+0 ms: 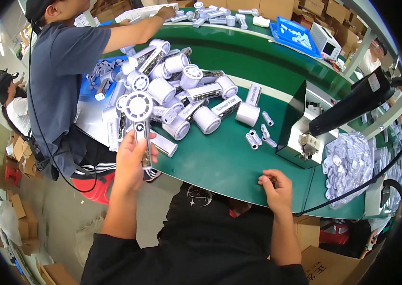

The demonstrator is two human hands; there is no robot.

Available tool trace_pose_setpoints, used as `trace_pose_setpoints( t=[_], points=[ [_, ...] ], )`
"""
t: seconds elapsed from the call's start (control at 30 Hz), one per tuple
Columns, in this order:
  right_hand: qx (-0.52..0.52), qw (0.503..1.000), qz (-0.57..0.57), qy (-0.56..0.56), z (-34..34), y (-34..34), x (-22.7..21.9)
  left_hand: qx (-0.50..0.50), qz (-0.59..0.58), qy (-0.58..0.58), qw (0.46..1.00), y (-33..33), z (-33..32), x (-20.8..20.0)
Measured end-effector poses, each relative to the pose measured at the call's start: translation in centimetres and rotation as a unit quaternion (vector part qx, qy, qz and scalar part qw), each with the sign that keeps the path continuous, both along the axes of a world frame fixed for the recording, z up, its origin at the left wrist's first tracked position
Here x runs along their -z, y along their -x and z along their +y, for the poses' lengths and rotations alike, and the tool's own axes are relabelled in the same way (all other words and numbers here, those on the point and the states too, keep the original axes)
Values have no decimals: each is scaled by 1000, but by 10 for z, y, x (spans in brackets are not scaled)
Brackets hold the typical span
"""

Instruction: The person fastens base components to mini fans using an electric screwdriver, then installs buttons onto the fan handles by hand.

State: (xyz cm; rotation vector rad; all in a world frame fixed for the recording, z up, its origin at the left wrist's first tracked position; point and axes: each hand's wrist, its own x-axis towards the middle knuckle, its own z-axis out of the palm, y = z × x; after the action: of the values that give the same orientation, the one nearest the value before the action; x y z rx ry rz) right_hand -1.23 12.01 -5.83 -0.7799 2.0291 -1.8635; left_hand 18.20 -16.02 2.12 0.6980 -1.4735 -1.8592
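Note:
My left hand [129,161] is closed around the handle of a white handheld fan [138,107], held upright in front of the table edge. Its round head has a spoked grille, and the handle shows dark inner parts. Over the table's front edge, my right hand [279,191] has its fingers curled together; whether something small sits in them is hidden. Beyond the left hand lies a heap of similar white fans [161,90], several with opened handles. A few small white plastic covers [253,139] lie between the heap and a metal-fronted machine [300,156].
A black power screwdriver [353,102] slants across the machine. Right of it lies a clear bag of white parts [349,166], with a black cable [343,194] running past. A co-worker [68,61] reaches over the table at left. A blue tray [293,35] stands at the back.

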Motion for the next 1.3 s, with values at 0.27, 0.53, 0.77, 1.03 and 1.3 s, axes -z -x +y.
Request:
trace_pose_setpoints(
  t=[0.27,0.53,0.77,1.03,1.3],
  points=[
    [4,999,42,-19,1,2,0,-116,-85,127,981,2,-85,-16],
    [-2,993,93,-72,1,-1,-8,-311,-376,486,725,21,-272,-4],
    [3,991,106,-76,-5,-6,-19,-335,-556,383,657,-5,-405,24],
    [-2,980,143,-139,-19,4,-36,-265,-444,458,723,-4,-436,57],
    [95,834,474,-266,-120,65,-41,-278,-202,524,779,10,-249,29]
  ],
)
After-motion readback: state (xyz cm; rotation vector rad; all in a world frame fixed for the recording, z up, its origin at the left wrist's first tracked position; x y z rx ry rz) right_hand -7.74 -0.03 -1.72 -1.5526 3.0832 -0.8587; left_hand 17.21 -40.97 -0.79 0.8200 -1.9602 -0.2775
